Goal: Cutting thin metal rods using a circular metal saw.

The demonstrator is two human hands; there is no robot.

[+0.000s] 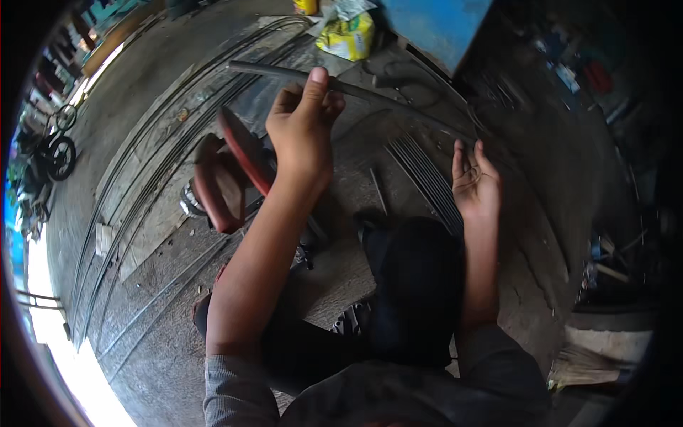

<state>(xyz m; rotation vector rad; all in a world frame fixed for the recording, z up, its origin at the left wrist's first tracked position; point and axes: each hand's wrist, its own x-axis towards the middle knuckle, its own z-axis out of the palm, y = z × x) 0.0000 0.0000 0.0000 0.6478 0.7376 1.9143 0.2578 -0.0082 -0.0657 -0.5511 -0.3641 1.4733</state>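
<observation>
Closest to the lens is the person's own grey shirt [398,395], with a dark-clad knee [420,285] just past it. Room-wise, the left forearm runs right beside a red-framed machine [245,153], so that side's tight. A bunch of thin rods [427,181] lies on the concrete floor [331,281] between the forearms, close to the right one. Up top, the lower edge of a blue panel [441,32] and a yellow bag [346,37] sit beyond the hands, and long bars [135,171] stretch across the floor on the left. The dark rod [384,99] is up in front, slim and dull grey, slanting down toward the right. Left hand [302,117] is clamped around it, thumb on top; right hand [477,178] is well apart from the left, fingers spread near the rod's other end, can't tell if they're touching it.
</observation>
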